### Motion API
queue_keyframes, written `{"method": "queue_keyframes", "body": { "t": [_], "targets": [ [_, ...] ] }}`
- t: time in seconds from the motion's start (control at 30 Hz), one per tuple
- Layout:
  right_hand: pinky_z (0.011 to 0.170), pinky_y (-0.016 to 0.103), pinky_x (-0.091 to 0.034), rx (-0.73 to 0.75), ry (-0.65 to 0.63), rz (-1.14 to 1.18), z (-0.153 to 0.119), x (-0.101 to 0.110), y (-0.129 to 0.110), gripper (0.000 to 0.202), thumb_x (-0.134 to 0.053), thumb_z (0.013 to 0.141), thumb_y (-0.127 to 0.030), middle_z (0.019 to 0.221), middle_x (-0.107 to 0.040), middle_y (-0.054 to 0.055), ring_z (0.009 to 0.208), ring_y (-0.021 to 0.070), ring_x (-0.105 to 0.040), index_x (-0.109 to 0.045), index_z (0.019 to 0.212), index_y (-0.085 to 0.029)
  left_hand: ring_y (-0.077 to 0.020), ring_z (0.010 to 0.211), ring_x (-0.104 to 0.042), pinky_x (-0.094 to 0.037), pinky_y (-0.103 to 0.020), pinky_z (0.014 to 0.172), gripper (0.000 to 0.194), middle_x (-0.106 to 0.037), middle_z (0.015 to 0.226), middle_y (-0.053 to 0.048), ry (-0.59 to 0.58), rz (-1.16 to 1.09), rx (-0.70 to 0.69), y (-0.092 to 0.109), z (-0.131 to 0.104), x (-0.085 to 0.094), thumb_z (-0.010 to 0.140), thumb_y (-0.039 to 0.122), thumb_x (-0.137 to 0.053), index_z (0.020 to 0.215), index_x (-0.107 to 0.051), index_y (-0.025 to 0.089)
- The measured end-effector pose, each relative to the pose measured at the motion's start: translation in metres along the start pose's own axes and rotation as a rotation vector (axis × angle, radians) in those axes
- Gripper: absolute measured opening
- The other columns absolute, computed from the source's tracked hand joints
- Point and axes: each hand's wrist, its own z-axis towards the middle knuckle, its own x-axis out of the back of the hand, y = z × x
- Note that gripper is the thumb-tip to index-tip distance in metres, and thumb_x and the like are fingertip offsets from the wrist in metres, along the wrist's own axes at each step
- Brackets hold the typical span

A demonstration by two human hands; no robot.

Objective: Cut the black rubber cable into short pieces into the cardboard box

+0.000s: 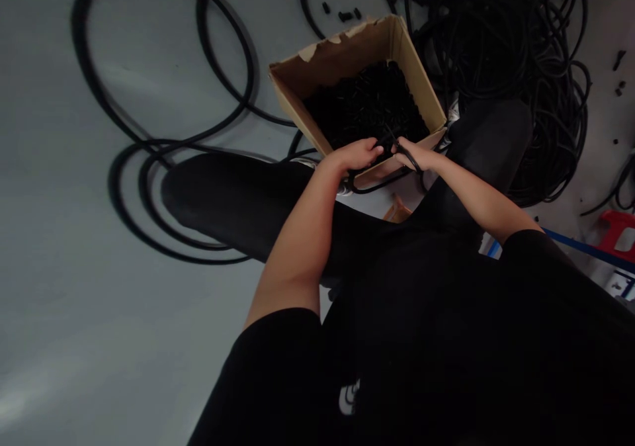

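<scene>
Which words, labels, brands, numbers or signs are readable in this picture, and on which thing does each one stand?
No text is readable.
White logo on the black shirt: too small and blurred to read.
Cardboard box: no writing visible.

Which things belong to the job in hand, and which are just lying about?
Seemingly in use: scissors in right hand, black tubing in left hand, cardboard box, black pieces inside, perhaps the tangled heap.

Apparently lying about: stray pieces beyond the box, red item at right edge.

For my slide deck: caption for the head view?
Left hand holding black tubing, right hand scissors, at a cardboard box of short black pieces.
</scene>
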Motion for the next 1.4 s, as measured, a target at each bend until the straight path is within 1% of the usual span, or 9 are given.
{"method": "queue_keyframes", "body": {
  "t": [0.17,0.27,0.37,0.5,0.67,0.8,0.93,1.1,1.4],
  "targets": [
    [0.097,0.036,-0.057,-0.005,0.009,-0.012,0.006,-0.001,0.004,0.027,-0.077,0.099,-0.023,0.093,-0.06,-0.004,0.092,0.0228,-0.061,-0.053,0.109,-0.03,-0.0378,0.114,-0.081,-0.067,-0.05,0.109,0.052,-0.085,0.115,-0.015,0.054,0.009,-0.081,0.0,0.001,-0.001,0.111,0.07,-0.063,0.128,-0.081,0.024],
    [0.105,0.039,-0.059,0.003,0.026,-0.046,0.007,0.0,0.006,0.032,-0.082,0.097,-0.026,0.096,-0.06,-0.003,0.098,0.0251,-0.062,-0.053,0.109,-0.031,-0.0384,0.12,-0.08,-0.066,-0.05,0.114,0.053,-0.087,0.124,-0.016,0.068,0.018,-0.103,-0.001,0.002,-0.002,0.109,0.067,-0.064,0.131,-0.082,0.022],
    [0.108,0.042,-0.059,0.019,0.026,-0.082,0.007,-0.001,0.009,0.029,-0.081,0.098,-0.029,0.098,-0.062,-0.001,0.1,0.0268,-0.062,-0.055,0.11,-0.03,-0.038,0.121,-0.08,-0.065,-0.049,0.115,0.051,-0.087,0.128,-0.016,0.066,0.032,-0.117,-0.002,0.004,-0.003,0.11,0.063,-0.062,0.13,-0.082,0.022],
    [0.104,0.042,-0.059,-0.033,0.05,-0.132,0.007,-0.001,0.007,0.02,-0.074,0.099,-0.032,0.096,-0.064,0.0,0.097,0.0275,-0.061,-0.057,0.109,-0.029,-0.0379,0.119,-0.08,-0.065,-0.049,0.114,0.05,-0.088,0.126,-0.017,0.09,0.029,-0.138,-0.005,0.006,-0.003,0.112,0.06,-0.059,0.13,-0.082,0.019],
    [0.095,0.037,-0.056,-0.052,0.092,-0.138,0.004,0.003,-0.006,0.014,-0.072,0.094,-0.032,0.092,-0.067,0.001,0.094,0.027,-0.062,-0.062,0.103,-0.027,-0.038,0.12,-0.081,-0.064,-0.049,0.114,0.047,-0.086,0.126,-0.019,0.117,0.029,-0.094,-0.006,0.006,0.0,0.114,0.055,-0.058,0.129,-0.083,0.018],
    [0.095,0.037,-0.055,-0.068,0.12,-0.177,0.0,0.005,-0.015,0.013,-0.073,0.092,-0.031,0.094,-0.073,0.003,0.097,0.0284,-0.067,-0.069,0.102,-0.024,-0.0364,0.115,-0.081,-0.065,-0.047,0.109,0.048,-0.086,0.122,-0.017,0.114,0.033,-0.071,-0.005,0.004,0.0,0.117,0.054,-0.055,0.13,-0.083,0.018],
    [0.098,0.037,-0.055,-0.054,0.123,-0.237,-0.004,0.006,-0.017,0.014,-0.074,0.096,-0.029,0.102,-0.081,0.008,0.101,0.0303,-0.073,-0.075,0.107,-0.021,-0.0365,0.114,-0.082,-0.066,-0.047,0.107,0.047,-0.087,0.119,-0.017,0.11,0.033,-0.054,-0.002,0.002,0.001,0.117,0.051,-0.056,0.133,-0.085,0.017],
    [0.1,0.039,-0.056,-0.053,0.114,-0.358,-0.013,0.006,-0.021,0.016,-0.075,0.1,-0.023,0.111,-0.088,0.015,0.109,0.0358,-0.08,-0.083,0.114,-0.018,-0.0389,0.122,-0.086,-0.067,-0.047,0.111,0.051,-0.089,0.129,-0.021,0.068,0.117,-0.019,0.0,0.003,0.001,0.119,0.047,-0.052,0.139,-0.085,0.014],
    [0.104,0.04,-0.061,-0.078,0.059,-0.514,-0.02,0.005,-0.028,0.027,-0.072,0.108,-0.015,0.124,-0.095,0.02,0.122,0.0399,-0.088,-0.092,0.126,-0.015,-0.0412,0.124,-0.087,-0.067,-0.048,0.113,0.047,-0.092,0.126,-0.019,0.044,0.14,0.031,-0.003,0.006,0.001,0.114,0.05,-0.06,0.137,-0.089,0.021]
  ]
}}
